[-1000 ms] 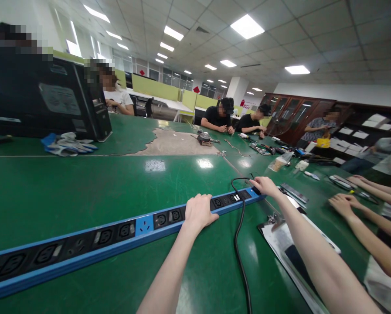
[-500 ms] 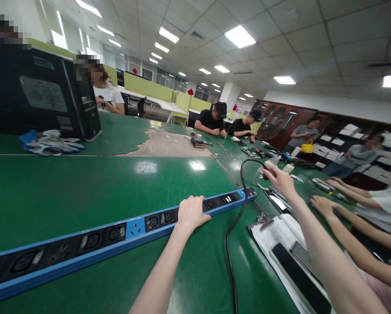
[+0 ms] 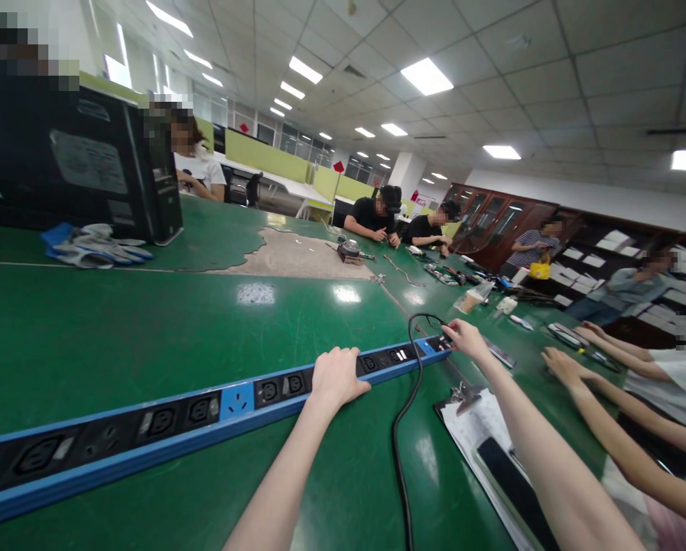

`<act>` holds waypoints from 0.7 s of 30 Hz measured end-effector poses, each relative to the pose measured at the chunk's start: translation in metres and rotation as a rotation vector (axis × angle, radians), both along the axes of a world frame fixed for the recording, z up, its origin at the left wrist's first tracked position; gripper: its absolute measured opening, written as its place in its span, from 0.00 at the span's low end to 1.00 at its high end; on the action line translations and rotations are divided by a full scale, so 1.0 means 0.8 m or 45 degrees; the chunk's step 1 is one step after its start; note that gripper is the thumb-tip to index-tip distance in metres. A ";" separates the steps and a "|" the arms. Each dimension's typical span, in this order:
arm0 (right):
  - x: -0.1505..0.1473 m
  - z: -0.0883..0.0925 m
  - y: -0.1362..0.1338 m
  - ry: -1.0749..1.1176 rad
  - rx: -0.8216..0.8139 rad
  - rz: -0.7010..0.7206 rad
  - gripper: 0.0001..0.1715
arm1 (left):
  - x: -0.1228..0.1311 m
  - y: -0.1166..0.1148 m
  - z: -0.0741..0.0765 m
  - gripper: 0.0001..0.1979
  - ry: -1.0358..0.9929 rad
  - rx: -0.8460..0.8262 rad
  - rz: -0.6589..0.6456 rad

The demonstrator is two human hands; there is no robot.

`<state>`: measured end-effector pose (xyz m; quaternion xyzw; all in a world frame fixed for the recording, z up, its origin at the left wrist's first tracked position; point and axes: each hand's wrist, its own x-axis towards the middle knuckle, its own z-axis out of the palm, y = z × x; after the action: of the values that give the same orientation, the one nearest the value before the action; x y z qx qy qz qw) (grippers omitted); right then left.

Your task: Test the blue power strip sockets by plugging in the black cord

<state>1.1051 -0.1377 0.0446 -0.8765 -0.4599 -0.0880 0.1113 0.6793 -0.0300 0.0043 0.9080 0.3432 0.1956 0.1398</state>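
Note:
A long blue power strip with black sockets lies across the green table. My left hand rests on top of it near the middle, fingers curled over the strip. At the strip's far right end my right hand pinches the plug of a black cable against the end sockets. The cable loops up behind that hand and trails toward me over the table.
A clipboard with papers and a dark phone lie under my right arm. Another person's arms rest on the table at right. A black computer case and gloves sit far left. Other people work along the far edge.
My right hand, which was lifted off the strip with the cable plug half a second ago, has come back down to the strip's right end. My left hand stayed put.

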 end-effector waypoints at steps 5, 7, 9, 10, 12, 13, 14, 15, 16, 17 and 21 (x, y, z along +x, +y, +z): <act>0.002 0.022 0.002 0.292 -0.158 0.007 0.18 | 0.000 0.000 0.000 0.26 0.001 0.005 -0.001; -0.005 0.035 0.000 0.256 -0.241 -0.012 0.17 | 0.000 0.000 0.000 0.27 0.004 0.005 -0.001; -0.016 0.049 0.000 0.063 -0.386 -0.017 0.15 | 0.000 0.000 0.000 0.26 0.007 0.006 -0.002; -0.022 0.056 0.002 -0.039 -0.465 -0.017 0.14 | 0.000 0.000 0.000 0.26 0.008 0.007 -0.002; -0.034 0.068 0.010 -0.173 -0.581 -0.015 0.12 | 0.000 -0.001 0.000 0.26 0.007 0.011 -0.001; -0.039 0.073 0.015 -0.199 -0.611 -0.013 0.12 | 0.001 -0.001 0.000 0.26 0.006 0.011 0.000; -0.043 0.077 0.021 -0.204 -0.625 -0.008 0.12 | 0.001 -0.001 0.000 0.26 0.007 0.011 0.001; -0.046 0.080 0.027 -0.200 -0.633 -0.001 0.12 | 0.002 -0.001 -0.001 0.26 0.008 0.008 0.002; -0.047 0.083 0.033 -0.195 -0.649 0.006 0.12 | 0.002 0.000 -0.001 0.27 0.011 0.004 0.001; -0.047 0.085 0.038 -0.186 -0.667 0.014 0.12 | 0.002 0.000 0.000 0.27 0.015 -0.002 0.000; -0.036 0.087 0.045 -0.124 -0.727 0.047 0.11 | 0.002 0.000 0.003 0.28 0.036 -0.027 -0.002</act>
<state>1.0761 -0.1020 0.1143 -0.8586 -0.4868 0.0052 -0.1605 0.6810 -0.0302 0.0064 0.9095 0.3463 0.1789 0.1446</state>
